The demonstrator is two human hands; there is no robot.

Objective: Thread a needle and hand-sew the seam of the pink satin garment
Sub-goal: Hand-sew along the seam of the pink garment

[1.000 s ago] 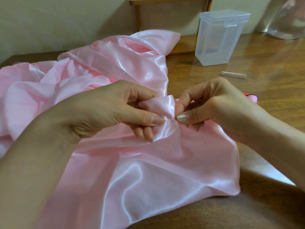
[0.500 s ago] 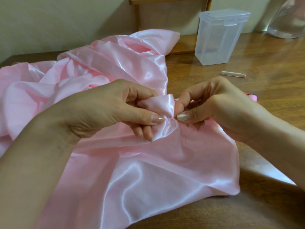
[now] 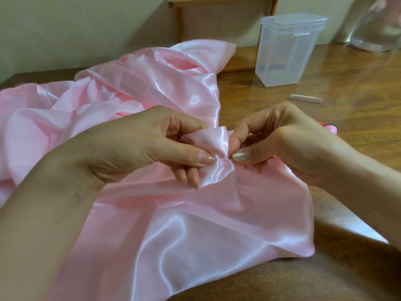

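Pinching a small puffed fold of the pink satin garment between thumb and curled fingers, the left hand holds the cloth up just above the counter. The right hand meets it thumb-tip to thumb-tip, its thumb and bent forefinger closed on the same tightly puckered gather. Whether a needle sits in that pinch cannot be told. The satin is thin and glossy, with bright white streaks along its creases. It spreads in soft, rumpled folds from the near edge across the left half of the counter and rises into a heaped ridge toward the back. The counter is polished brown wood with a visible grain and a dull sheen. On its bare right side stands a tall, frosted clear plastic box with a snap lid, and near it lies a slim clear tube on its side. A bit of something pink and red shows just behind the right wrist — too hidden to identify. A wooden frame stands against the plain cream wall, and a clear rounded vessel sits at the far right.
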